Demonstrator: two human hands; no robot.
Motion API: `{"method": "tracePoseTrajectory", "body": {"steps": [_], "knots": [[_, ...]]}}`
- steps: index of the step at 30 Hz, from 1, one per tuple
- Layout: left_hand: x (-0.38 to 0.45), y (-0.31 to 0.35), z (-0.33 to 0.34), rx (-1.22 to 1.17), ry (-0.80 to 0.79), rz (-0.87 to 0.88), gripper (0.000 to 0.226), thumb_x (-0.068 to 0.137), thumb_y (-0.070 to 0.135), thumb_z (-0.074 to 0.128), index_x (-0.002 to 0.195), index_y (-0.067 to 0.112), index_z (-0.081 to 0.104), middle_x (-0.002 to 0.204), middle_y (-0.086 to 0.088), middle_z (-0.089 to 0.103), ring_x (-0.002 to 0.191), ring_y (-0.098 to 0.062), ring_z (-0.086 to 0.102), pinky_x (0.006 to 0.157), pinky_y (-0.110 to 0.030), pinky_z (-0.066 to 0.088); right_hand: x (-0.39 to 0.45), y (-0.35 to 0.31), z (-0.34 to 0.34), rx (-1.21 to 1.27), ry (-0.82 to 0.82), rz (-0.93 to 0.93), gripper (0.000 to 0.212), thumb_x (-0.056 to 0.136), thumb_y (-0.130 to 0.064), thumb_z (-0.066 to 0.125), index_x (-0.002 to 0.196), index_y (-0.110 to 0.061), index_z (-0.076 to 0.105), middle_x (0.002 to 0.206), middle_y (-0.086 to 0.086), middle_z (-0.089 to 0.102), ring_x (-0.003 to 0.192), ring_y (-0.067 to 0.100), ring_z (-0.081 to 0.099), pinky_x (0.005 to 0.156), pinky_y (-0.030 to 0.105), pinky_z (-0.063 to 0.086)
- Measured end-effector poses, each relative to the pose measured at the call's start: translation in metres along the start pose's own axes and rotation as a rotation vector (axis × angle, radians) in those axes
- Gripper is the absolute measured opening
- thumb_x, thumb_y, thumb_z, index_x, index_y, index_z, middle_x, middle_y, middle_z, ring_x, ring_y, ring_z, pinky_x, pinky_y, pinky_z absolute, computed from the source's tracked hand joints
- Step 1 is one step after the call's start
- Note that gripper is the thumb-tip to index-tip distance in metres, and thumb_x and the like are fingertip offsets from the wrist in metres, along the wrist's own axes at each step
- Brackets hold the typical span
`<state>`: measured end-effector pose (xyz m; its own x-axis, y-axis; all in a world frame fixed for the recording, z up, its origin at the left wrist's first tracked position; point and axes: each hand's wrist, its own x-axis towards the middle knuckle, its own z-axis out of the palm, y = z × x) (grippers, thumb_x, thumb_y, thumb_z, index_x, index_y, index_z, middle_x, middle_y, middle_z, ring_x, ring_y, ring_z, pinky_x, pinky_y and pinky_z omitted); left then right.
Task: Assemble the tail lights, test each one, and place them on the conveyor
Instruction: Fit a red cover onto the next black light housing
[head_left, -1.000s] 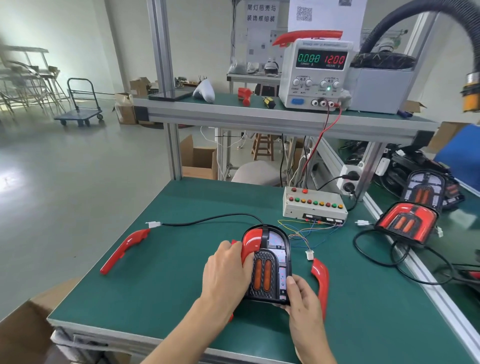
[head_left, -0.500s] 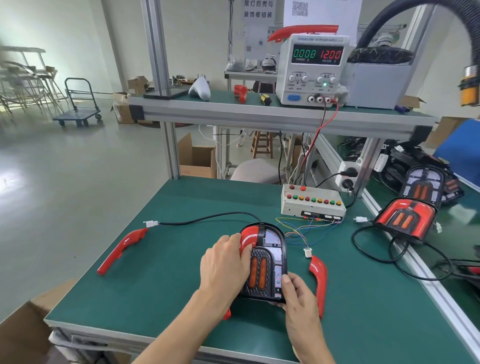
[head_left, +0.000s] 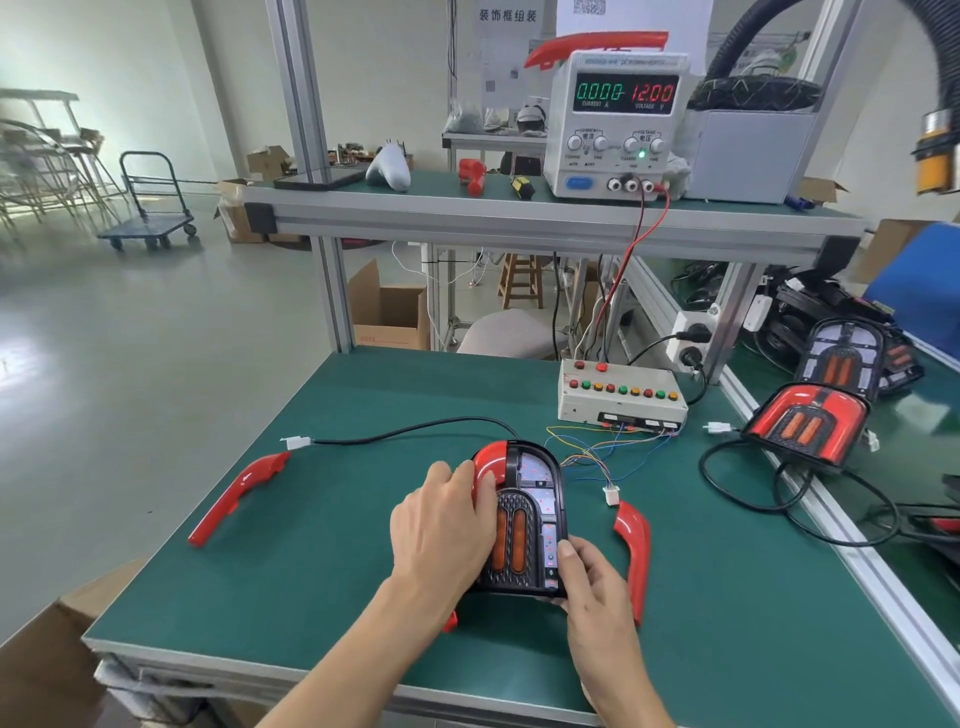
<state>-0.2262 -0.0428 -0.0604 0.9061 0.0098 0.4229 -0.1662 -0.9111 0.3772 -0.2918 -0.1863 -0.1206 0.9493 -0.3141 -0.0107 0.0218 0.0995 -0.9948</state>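
A black arch-shaped tail light (head_left: 530, 519) with two orange bars lies on the green bench (head_left: 363, 395). A red trim piece (head_left: 491, 460) sits on its left side. My left hand (head_left: 447, 530) presses down on that trim, covering its lower part. My right hand (head_left: 587, 577) grips the light's lower right corner. A second red trim (head_left: 635, 551) lies just right of the light, a third red trim (head_left: 234, 499) far left. The light's black cable (head_left: 410, 430) ends in a white plug (head_left: 297, 442).
A test box (head_left: 621, 397) with coloured buttons and loose wires stands behind the light, with a power supply (head_left: 618, 122) reading 12.00 V on the shelf above. Finished tail lights (head_left: 805, 423) and coiled cables lie on the conveyor (head_left: 924, 457) at right.
My left hand has slid slightly up along the red trim on the light. The light and my right hand stay in place.
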Motion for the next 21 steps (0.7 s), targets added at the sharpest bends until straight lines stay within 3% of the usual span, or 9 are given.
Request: {"method": "tracePoseTrajectory", "body": {"steps": [3, 5, 8, 12, 16, 19, 21], "knots": [[-0.001, -0.004, 0.001, -0.184, 0.013, -0.03, 0.025, 0.101, 0.037, 0.046, 0.086, 0.025, 0.062, 0.071, 0.003, 0.045, 0.06, -0.023, 0.05, 0.058, -0.035, 0.045, 0.0, -0.003, 0.0, 0.018, 0.013, 0.007, 0.026, 0.107, -0.02, 0.047, 0.108, -0.01, 0.071, 0.101, 0.008, 0.079, 0.103, 0.033, 0.071, 0.101, 0.055, 0.052], [0.001, -0.01, 0.0, -0.398, -0.028, -0.118, 0.019, 0.098, 0.038, 0.054, 0.11, 0.033, 0.068, 0.075, 0.008, 0.05, 0.073, -0.013, 0.054, 0.073, -0.034, 0.049, -0.001, -0.004, 0.001, 0.026, 0.011, 0.009, 0.026, 0.107, -0.02, 0.047, 0.108, -0.01, 0.071, 0.101, 0.008, 0.079, 0.102, 0.03, 0.072, 0.101, 0.053, 0.052], [0.007, -0.019, -0.002, -0.682, -0.147, -0.235, 0.039, 0.094, 0.037, 0.066, 0.131, 0.028, 0.06, 0.078, 0.009, 0.054, 0.075, -0.009, 0.056, 0.083, -0.033, 0.051, -0.002, -0.005, 0.0, 0.04, -0.016, 0.008, 0.027, 0.107, -0.02, 0.047, 0.109, -0.009, 0.071, 0.103, 0.008, 0.079, 0.102, 0.027, 0.073, 0.1, 0.05, 0.054], [0.018, -0.029, -0.008, -1.009, -0.462, -0.436, 0.042, 0.09, 0.038, 0.074, 0.126, 0.019, 0.061, 0.1, -0.005, 0.072, 0.089, -0.022, 0.069, 0.092, -0.045, 0.058, 0.0, -0.003, -0.002, 0.064, -0.024, 0.015, 0.028, 0.107, -0.02, 0.047, 0.106, -0.008, 0.072, 0.102, 0.012, 0.078, 0.097, 0.025, 0.073, 0.092, 0.041, 0.058], [0.019, -0.035, -0.015, -1.183, -0.721, -0.436, 0.039, 0.095, 0.034, 0.067, 0.12, 0.005, 0.065, 0.109, -0.013, 0.077, 0.09, -0.02, 0.071, 0.081, -0.029, 0.056, 0.0, -0.004, -0.003, 0.051, -0.059, 0.016, 0.033, 0.108, -0.02, 0.045, 0.099, -0.019, 0.077, 0.099, 0.012, 0.079, 0.089, 0.019, 0.075, 0.075, 0.027, 0.06], [0.014, -0.034, -0.018, -1.218, -0.772, -0.45, 0.041, 0.098, 0.036, 0.062, 0.121, 0.002, 0.062, 0.108, -0.013, 0.076, 0.089, -0.021, 0.07, 0.082, -0.033, 0.058, 0.0, -0.004, -0.003, 0.046, -0.055, 0.013, 0.034, 0.108, -0.02, 0.044, 0.099, -0.02, 0.077, 0.099, 0.012, 0.078, 0.09, 0.02, 0.074, 0.078, 0.031, 0.06], [0.01, -0.032, -0.016, -1.295, -0.794, -0.49, 0.039, 0.101, 0.034, 0.058, 0.124, 0.004, 0.056, 0.111, -0.017, 0.072, 0.096, -0.028, 0.066, 0.095, -0.049, 0.055, 0.0, -0.002, -0.003, 0.047, -0.049, 0.019, 0.033, 0.108, -0.022, 0.044, 0.1, -0.017, 0.076, 0.101, 0.013, 0.078, 0.093, 0.025, 0.074, 0.087, 0.042, 0.059]]}}
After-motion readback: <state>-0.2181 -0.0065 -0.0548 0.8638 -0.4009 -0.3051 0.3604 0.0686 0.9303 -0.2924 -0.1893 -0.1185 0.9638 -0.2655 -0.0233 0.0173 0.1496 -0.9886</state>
